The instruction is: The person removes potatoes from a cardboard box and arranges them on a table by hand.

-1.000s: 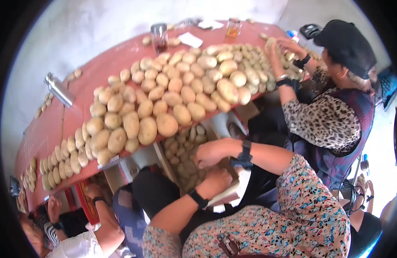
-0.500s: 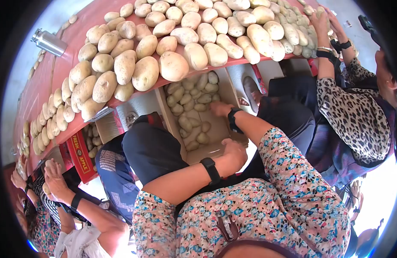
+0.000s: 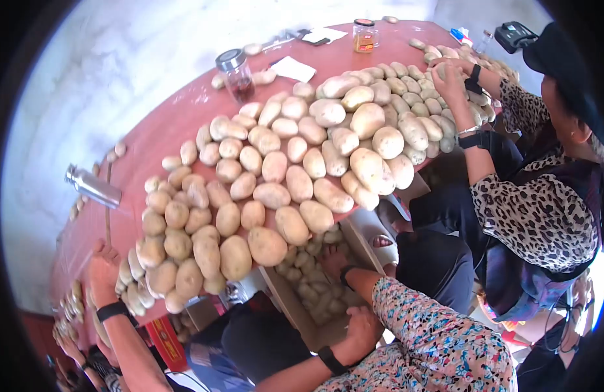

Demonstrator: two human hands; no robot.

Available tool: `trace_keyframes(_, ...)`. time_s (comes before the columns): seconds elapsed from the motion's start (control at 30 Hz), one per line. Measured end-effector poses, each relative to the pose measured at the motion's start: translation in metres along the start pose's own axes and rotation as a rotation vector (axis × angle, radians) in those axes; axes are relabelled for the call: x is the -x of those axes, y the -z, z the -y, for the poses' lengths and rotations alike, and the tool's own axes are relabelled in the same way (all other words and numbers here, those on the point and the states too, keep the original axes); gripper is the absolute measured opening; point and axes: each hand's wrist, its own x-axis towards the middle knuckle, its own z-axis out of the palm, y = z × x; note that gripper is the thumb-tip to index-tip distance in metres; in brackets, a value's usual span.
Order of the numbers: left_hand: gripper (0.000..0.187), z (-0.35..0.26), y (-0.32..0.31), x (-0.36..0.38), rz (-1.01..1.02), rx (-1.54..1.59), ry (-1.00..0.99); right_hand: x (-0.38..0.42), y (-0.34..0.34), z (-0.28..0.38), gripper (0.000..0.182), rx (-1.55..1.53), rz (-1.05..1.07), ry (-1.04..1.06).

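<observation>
A: Setting, as seen: pale, rough wall (image 3: 119, 59) fills the upper left, evenly and brightly lit, daylight in character.

B: Furniture?

A: One long red desk (image 3: 151, 130) running from lower left to upper right, close against that wall. On its bare far part: a lidded glass jar (image 3: 235, 73), a second jar with amber contents (image 3: 363, 35), white papers (image 3: 293, 67), and a metal flask (image 3: 93, 186) lying on its side.

B: Floor?

A: A bright patch at lower right; detail not resolvable.

An open tan cardboard box (image 3: 295, 307) stands on the floor under the red table's edge, filled with pale yellowish oval potatoes (image 3: 315, 287) lying loosely together.
</observation>
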Motion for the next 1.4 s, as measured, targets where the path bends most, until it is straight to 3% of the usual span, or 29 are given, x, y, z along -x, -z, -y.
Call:
trace_keyframes(0.07, 0.026, 0.004, 0.0, 0.001, -0.105, -0.023, 0.006, -0.001, 0.007, 0.002, 0.038, 0.051, 0.039, -0.011)
trace_keyframes(0.17, 0.025, 0.005, 0.01, 0.0, -0.032, 0.019, 0.002, -0.002, -0.013, 0.003, 0.037, 0.001, 0.097, 0.01)
trace_keyframes(0.27, 0.026, 0.002, 0.006, 0.0, -0.123, 0.014, 0.023, 0.0, -0.049, -0.003, 0.038, -0.088, -0.036, 0.028)
trace_keyframes(0.33, 0.027, 0.005, 0.006, -0.001, -0.158, 0.014, 0.037, 0.003, -0.044, -0.009, 0.038, 0.001, -0.079, 0.172)
trace_keyframes(0.43, 0.029, 0.004, 0.006, 0.0, -0.177, 0.004, 0.038, -0.003, -0.042, -0.001, 0.04, -0.162, 0.075, 0.064)
trace_keyframes(0.53, 0.028, 0.006, 0.006, 0.0, -0.119, 0.018, 0.019, 0.007, -0.038, 0.008, 0.039, -0.168, 0.075, 0.013)
trace_keyframes(0.63, 0.029, 0.008, -0.006, 0.001, -0.129, 0.039, -0.033, 0.0, -0.081, 0.018, 0.037, 0.034, -0.285, -0.149)
trace_keyframes(0.83, 0.022, 0.026, 0.0, 0.005, -0.165, -0.072, -0.079, 0.007, -0.054, -0.003, 0.035, -0.083, -0.017, -0.112)
trace_keyframes(1.0, 0.02, 0.054, 0.036, 0.005, -0.201, 0.125, -0.045, 0.011, -0.023, -0.022, 0.033, -0.111, 0.066, -0.074)
trace_keyframes(1.07, 0.024, 0.068, 0.042, 0.006, -0.272, 0.172, 0.019, 0.009, -0.011, -0.032, 0.033, -0.123, 0.084, -0.047)
trace_keyframes(1.13, 0.023, 0.08, 0.054, 0.015, -0.495, 0.286, 0.02, 0.013, -0.003, -0.039, 0.032, -0.144, 0.099, -0.004)
trace_keyframes(1.17, 0.023, 0.085, 0.074, 0.02, -0.296, 0.313, 0.132, 0.01, 0.009, -0.047, 0.032, -0.153, 0.114, 0.007)
trace_keyframes(1.27, 0.017, 0.113, 0.049, 0.024, -0.555, 0.228, 0.182, 0.034, 0.027, -0.05, 0.031, -0.206, 0.231, 0.113)
trace_keyframes(1.3, 0.015, 0.118, 0.059, 0.024, -0.397, 0.166, 0.259, 0.043, 0.033, -0.053, 0.031, -0.22, 0.268, 0.139)
trace_keyframes(1.4, 0.015, 0.125, 0.052, 0.033, -0.447, 0.201, 0.317, 0.057, 0.094, -0.047, 0.028, -0.301, 0.387, 0.101)
